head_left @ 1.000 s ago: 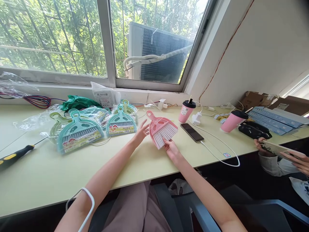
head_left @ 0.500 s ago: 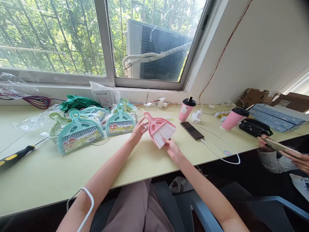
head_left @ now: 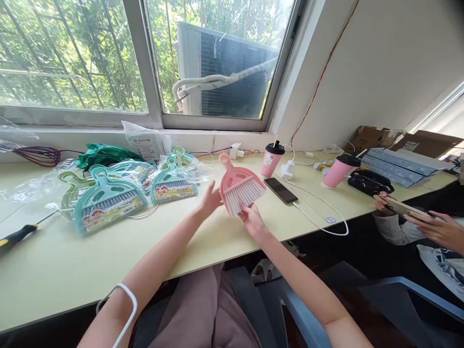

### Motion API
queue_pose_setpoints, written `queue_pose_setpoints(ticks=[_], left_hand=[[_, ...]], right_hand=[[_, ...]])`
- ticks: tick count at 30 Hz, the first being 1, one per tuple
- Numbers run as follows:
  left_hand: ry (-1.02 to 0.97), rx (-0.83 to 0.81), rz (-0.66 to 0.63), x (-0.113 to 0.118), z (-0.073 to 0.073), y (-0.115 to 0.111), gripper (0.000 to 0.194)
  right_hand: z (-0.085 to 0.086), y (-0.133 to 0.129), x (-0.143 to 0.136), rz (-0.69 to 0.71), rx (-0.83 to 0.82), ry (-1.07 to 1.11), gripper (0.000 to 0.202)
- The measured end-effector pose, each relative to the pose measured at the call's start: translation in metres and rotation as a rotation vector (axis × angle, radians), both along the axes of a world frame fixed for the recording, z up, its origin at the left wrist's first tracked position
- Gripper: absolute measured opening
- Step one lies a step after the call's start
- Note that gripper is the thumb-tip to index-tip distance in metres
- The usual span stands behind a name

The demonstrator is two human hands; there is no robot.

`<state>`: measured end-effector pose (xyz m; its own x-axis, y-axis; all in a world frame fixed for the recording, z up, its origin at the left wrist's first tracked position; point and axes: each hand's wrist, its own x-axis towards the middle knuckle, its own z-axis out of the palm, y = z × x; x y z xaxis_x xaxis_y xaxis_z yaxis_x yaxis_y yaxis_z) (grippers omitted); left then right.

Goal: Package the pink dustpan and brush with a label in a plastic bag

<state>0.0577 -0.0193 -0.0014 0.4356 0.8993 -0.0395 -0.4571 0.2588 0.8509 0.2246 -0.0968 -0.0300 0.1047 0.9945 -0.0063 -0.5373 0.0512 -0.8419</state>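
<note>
A pink hand brush (head_left: 243, 194) with white bristles is nested in a pink dustpan (head_left: 224, 182), its looped handle pointing up and away from me. With thumb on the bristles, my right hand (head_left: 253, 221) grips the set by its lower edge, above the table. Just left of the dustpan is my left hand (head_left: 210, 200), open, fingers apart and thumb up; whether its fingertips touch the rim I cannot tell. Farther left lie a packaged turquoise dustpan set (head_left: 110, 198) and a second turquoise set (head_left: 174, 186), both in clear plastic with printed labels.
A screwdriver (head_left: 18, 238) lies at the left, near crumpled clear plastic (head_left: 34, 187) and a green bag (head_left: 105, 155). Right of the set are a phone (head_left: 281, 191) on a white cable, a pink cup (head_left: 271, 159) and another pink cup (head_left: 339, 172). Another person's hands (head_left: 435, 227) hold a phone.
My left hand has come down from beside the handle, and its fingers have opened. The pink set has turned a little more upright in my right hand. The view has shifted slightly right.
</note>
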Motion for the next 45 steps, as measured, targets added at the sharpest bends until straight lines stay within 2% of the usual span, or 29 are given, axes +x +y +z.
queue_pose_setpoints(ticks=[1,3,5,6,7,10,12,15,18,21,23,25,26,27,30,32,37,39,42,45], left_hand=[[0.002,0.044,0.021,0.008,-0.003,-0.005,0.064],[0.034,0.114,0.112,0.013,-0.006,-0.009,0.059],[0.053,0.143,0.238,0.003,-0.005,-0.005,0.059],[0.056,0.141,0.286,-0.004,-0.003,-0.001,0.058],[0.049,0.134,0.320,-0.012,0.000,0.002,0.058],[-0.006,0.127,0.359,-0.029,0.009,0.010,0.057],[-0.041,0.143,0.372,-0.034,0.011,0.012,0.057],[0.004,0.131,0.381,-0.038,0.003,0.016,0.056],[0.078,0.078,0.375,-0.040,-0.009,0.020,0.059],[0.077,0.085,0.242,-0.037,-0.015,0.019,0.062],[0.047,0.097,0.171,-0.031,-0.016,0.015,0.059],[0.009,0.088,0.139,-0.023,-0.016,0.011,0.055],[-0.005,0.078,0.130,-0.020,-0.016,0.009,0.054],[-0.001,0.064,0.125,-0.018,-0.016,0.008,0.053],[0.046,0.068,0.145,-0.016,-0.017,0.008,0.052],[0.058,0.066,0.178,-0.018,-0.016,0.007,0.052],[0.022,0.034,0.194,-0.027,-0.012,0.009,0.058],[0.017,0.038,0.186,-0.029,-0.013,0.012,0.064],[0.013,0.069,0.201,-0.029,-0.017,0.016,0.070],[0.005,0.053,0.206,-0.028,-0.020,0.019,0.068]], right_hand=[[-0.001,0.005,-0.002,0.049,-0.008,-0.041,0.034],[-0.005,0.016,0.003,0.232,-0.044,-0.172,0.033],[-0.007,0.030,0.019,0.427,-0.066,-0.375,0.040],[-0.008,0.039,0.030,0.479,-0.052,-0.506,0.046],[-0.008,0.050,0.043,0.416,-0.005,-0.645,0.049],[-0.006,0.090,0.076,-0.058,0.118,-0.976,0.041],[-0.005,0.119,0.087,-0.184,0.206,-1.203,0.039],[-0.003,0.154,0.086,-0.082,0.180,-1.404,0.059],[0.002,0.168,0.078,0.092,0.128,-1.526,0.052],[0.007,0.158,0.084,0.242,0.265,-1.623,0.040],[0.011,0.141,0.097,0.371,0.400,-1.609,0.027],[0.017,0.122,0.111,0.499,0.460,-1.607,0.016],[0.020,0.113,0.117,0.514,0.465,-1.619,0.014],[0.022,0.107,0.120,0.495,0.459,-1.643,0.018],[0.027,0.103,0.122,0.400,0.432,-1.683,0.048],[0.029,0.110,0.120,0.421,0.407,-1.683,0.056],[0.038,0.122,0.119,0.637,0.154,-1.677,0.053],[0.040,0.117,0.123,0.614,0.103,-1.702,0.045],[0.040,0.100,0.134,0.518,0.132,-1.695,0.030],[0.037,0.080,0.145,0.481,0.077,-1.631,0.034]])
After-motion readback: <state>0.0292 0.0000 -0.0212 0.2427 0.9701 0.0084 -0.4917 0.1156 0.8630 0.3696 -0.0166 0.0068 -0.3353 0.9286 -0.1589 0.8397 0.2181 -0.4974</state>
